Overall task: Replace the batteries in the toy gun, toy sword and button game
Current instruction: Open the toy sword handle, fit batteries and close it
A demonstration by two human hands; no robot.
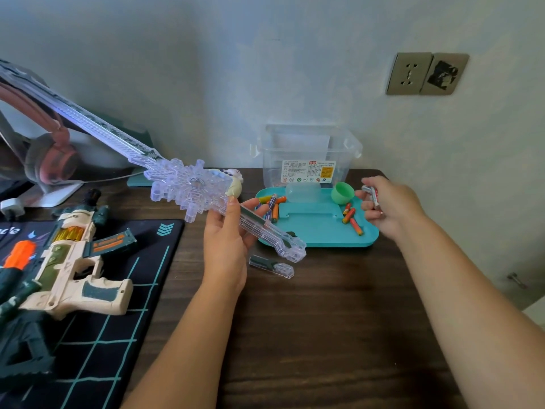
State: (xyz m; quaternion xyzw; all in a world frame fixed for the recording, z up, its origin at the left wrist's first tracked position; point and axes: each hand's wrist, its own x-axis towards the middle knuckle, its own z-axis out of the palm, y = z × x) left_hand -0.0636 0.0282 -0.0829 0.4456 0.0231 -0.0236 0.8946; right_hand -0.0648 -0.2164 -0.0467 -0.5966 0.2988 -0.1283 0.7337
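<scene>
My left hand (227, 234) grips the clear plastic toy sword (188, 184) by its handle, blade slanting up to the far left. The sword's battery cover (271, 266) lies on the table below the handle. My right hand (386, 205) holds silver batteries (371, 195) over the right end of the teal tray (312, 231). Orange batteries lie in the tray at the left (272, 206) and at the right (352, 219). The toy gun (67, 261) rests on the black mat at the left. The cream button game (233, 181) sits behind the sword's guard, mostly hidden.
A clear plastic bin (306, 154) stands behind the tray against the wall. A green cup (342, 192) and a clear capsule (302, 192) sit in the tray's back part. Pink headphones (50, 154) hang on a stand at the far left. The black grid mat (118, 305) covers the table's left side.
</scene>
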